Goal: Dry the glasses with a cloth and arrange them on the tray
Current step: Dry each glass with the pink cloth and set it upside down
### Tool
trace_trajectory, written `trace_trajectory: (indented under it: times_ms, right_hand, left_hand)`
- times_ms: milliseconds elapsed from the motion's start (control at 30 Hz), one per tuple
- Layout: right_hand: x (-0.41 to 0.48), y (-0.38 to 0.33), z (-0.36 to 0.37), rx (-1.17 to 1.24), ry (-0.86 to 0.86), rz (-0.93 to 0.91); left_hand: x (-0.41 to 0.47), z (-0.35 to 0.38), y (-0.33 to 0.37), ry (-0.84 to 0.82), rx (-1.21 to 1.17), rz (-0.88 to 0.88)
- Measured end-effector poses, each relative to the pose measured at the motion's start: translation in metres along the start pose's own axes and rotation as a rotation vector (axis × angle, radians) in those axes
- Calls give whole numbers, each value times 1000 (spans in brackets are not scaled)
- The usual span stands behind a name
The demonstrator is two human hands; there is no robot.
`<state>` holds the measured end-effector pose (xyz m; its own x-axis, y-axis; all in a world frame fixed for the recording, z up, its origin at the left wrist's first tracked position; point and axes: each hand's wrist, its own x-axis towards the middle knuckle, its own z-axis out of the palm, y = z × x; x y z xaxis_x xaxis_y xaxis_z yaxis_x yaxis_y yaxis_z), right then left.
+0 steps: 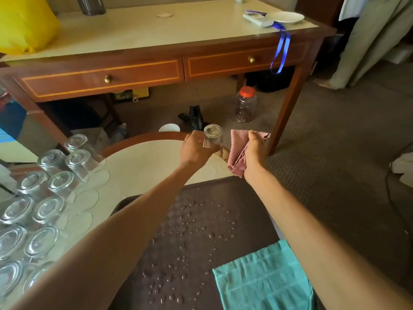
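My left hand (194, 147) holds a clear glass (213, 136) upside down, base up, above the far edge of the round table. My right hand (254, 151) grips a bunched pink cloth (238, 146) just right of the glass, the two a little apart. Several more clear glasses (51, 182) stand upside down in rows on the left of the table. A dark brown tray (201, 231) lies near me, dotted with water drops, holding no glasses. A folded teal towel (263, 280) rests on its near right corner.
A cream round table (143, 159) carries the glasses and shows wet rings. Beyond stands a wooden desk (156, 63) with two drawers, a yellow bag (24, 23), a white plate (288, 17) and a blue lanyard (280, 52). A red-lidded plastic jar (245, 105) sits on the carpet.
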<state>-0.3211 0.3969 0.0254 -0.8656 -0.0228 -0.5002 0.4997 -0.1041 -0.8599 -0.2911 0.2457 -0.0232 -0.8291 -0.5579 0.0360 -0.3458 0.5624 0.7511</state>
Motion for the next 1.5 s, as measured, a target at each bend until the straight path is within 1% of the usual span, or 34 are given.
trace_trajectory:
  times_ms: [133, 300, 367, 533, 667, 767, 900, 967, 1033, 1100, 1233, 1400, 1500]
  right_hand:
    - [-3, 3, -5, -20, 4, -14]
    - [-11, 3, -11, -56, 16, -26]
    - [-18, 5, -11, -66, 12, -25]
    - [-54, 3, -6, -152, -20, -76]
    - [-105, -5, 0, -248, -113, -122]
    - [-150, -13, 0, -315, -163, -172]
    - [-205, -12, -8, -363, -208, -251]
    - [-226, -4, -13, -404, -222, -259]
    - [-247, 5, -21, -430, -224, -256]
    - [-261, 12, -29, -468, -221, -264]
    - [-283, 15, -37, -532, -235, -256]
    - [-294, 6, -35, -574, -253, -315]
    - [-297, 5, -35, -612, -274, -341]
  left_hand:
    - [0, 1, 8, -18, -24, -15]
    - [-14, -2, 8, 22, -57, 41]
    - [-25, -13, 5, 36, -88, 37]
    - [-69, -64, -2, 37, -159, 43]
    - [-128, -126, 0, 27, -140, 4]
    - [-171, -166, 9, -11, -145, -53]
    - [-220, -205, 18, -152, -209, -198]
    - [-244, -219, 18, -216, -250, -220]
    - [-265, -229, 18, -246, -279, -233]
    - [-277, -236, 18, -250, -319, -254]
    - [-287, -257, 22, -233, -425, -229]
    - [-285, -268, 22, -258, -346, -233]
    - [-285, -268, 18, -249, -365, -282]
